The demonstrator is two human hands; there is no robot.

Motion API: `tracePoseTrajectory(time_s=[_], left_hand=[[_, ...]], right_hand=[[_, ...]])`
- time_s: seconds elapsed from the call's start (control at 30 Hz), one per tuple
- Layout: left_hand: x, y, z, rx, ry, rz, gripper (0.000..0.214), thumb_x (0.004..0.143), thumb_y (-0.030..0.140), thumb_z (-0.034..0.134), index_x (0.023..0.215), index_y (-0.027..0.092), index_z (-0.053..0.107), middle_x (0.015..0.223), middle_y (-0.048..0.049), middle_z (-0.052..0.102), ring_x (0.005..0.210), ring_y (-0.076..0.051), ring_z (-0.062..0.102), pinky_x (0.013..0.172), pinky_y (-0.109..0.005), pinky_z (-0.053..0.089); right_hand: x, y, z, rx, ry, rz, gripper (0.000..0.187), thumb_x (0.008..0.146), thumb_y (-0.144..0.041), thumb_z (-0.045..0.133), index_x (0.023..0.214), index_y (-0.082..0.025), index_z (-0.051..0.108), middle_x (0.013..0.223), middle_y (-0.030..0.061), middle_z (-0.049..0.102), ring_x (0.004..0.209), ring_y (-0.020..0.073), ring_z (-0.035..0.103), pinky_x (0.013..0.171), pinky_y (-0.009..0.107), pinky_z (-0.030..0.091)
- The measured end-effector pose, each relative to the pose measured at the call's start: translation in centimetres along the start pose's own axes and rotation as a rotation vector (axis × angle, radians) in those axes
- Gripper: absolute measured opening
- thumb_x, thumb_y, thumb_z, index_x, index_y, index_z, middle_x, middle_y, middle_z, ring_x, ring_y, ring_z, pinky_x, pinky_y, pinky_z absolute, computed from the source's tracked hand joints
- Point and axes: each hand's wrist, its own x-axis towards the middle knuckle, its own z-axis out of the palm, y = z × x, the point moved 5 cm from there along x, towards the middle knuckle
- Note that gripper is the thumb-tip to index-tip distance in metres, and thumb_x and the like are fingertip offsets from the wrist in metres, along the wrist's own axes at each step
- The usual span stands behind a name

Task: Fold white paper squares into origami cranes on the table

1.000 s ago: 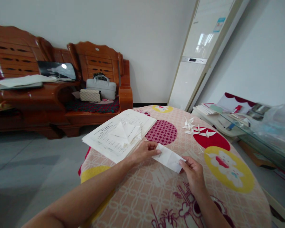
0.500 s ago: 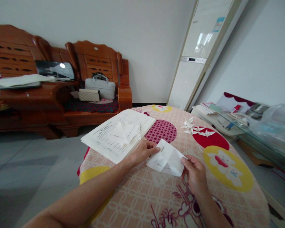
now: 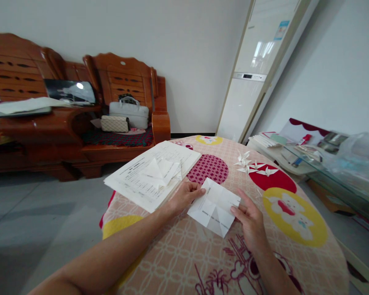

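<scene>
A creased square sheet of white paper [image 3: 214, 209] with some printed lines lies between my hands, just above or on the patterned tablecloth [image 3: 172, 254]. My left hand [image 3: 186, 196] pinches its upper left edge between thumb and fingers. At its right edge, my right hand [image 3: 249, 215] has the thumb on the paper and the forefinger stretched out beyond it; the other fingers are partly hidden behind. Several folded paper cranes [image 3: 255, 167] sit farther back on the right. A stack of printed sheets [image 3: 135, 180] lies to the left, with creased paper pieces [image 3: 160, 172] on top.
Behind on the left stand wooden chairs [image 3: 119, 78], one holding a grey handbag [image 3: 129, 114] and a quilted purse [image 3: 115, 123]. A glass-topped side table [image 3: 322, 176] with papers and a plastic bag [image 3: 359, 153] is at the right. A tall white air conditioner [image 3: 242, 94] stands behind.
The paper now lies flatter and more fully spread, its lower corner reaching closer to me. My right forefinger has lifted and straightened. My left hand has hardly moved.
</scene>
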Motion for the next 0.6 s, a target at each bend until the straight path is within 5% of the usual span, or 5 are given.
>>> tracePoseTrajectory(time_s=[0.13, 0.3, 0.6], left_hand=[[-0.05, 0.07, 0.24, -0.057, -0.01, -0.008, 0.036, 0.071, 0.042, 0.073, 0.08, 0.01, 0.062, 0.057, 0.0012, 0.056, 0.046, -0.007, 0.046, 0.044, -0.018, 0.028], [-0.22, 0.53, 0.79, -0.134, -0.094, 0.005, 0.07, 0.07, 0.037, 0.076, 0.128, 0.009, 0.05, 0.065, -0.0015, 0.063, 0.051, -0.012, 0.056, 0.047, -0.019, 0.036], [-0.25, 0.44, 0.55, -0.111, -0.075, 0.052, 0.074, 0.072, 0.036, 0.075, 0.135, 0.01, 0.045, 0.067, -0.0002, 0.061, 0.048, -0.009, 0.053, 0.045, -0.018, 0.033]], right_hand=[[0.07, 0.14, -0.18, -0.015, 0.013, -0.001, 0.08, 0.073, -0.029, 0.076, 0.144, -0.019, 0.039, 0.095, 0.0077, 0.076, 0.085, 0.0258, 0.071, 0.079, 0.038, 0.054], [0.36, 0.32, -0.37, -0.017, 0.036, -0.01, 0.085, 0.072, -0.031, 0.077, 0.146, -0.019, 0.036, 0.097, 0.0088, 0.076, 0.089, 0.0277, 0.07, 0.08, 0.039, 0.054], [0.27, 0.21, -0.3, -0.025, 0.043, -0.004, 0.083, 0.074, -0.031, 0.076, 0.146, -0.018, 0.037, 0.094, 0.0084, 0.076, 0.085, 0.0274, 0.071, 0.077, 0.038, 0.054]])
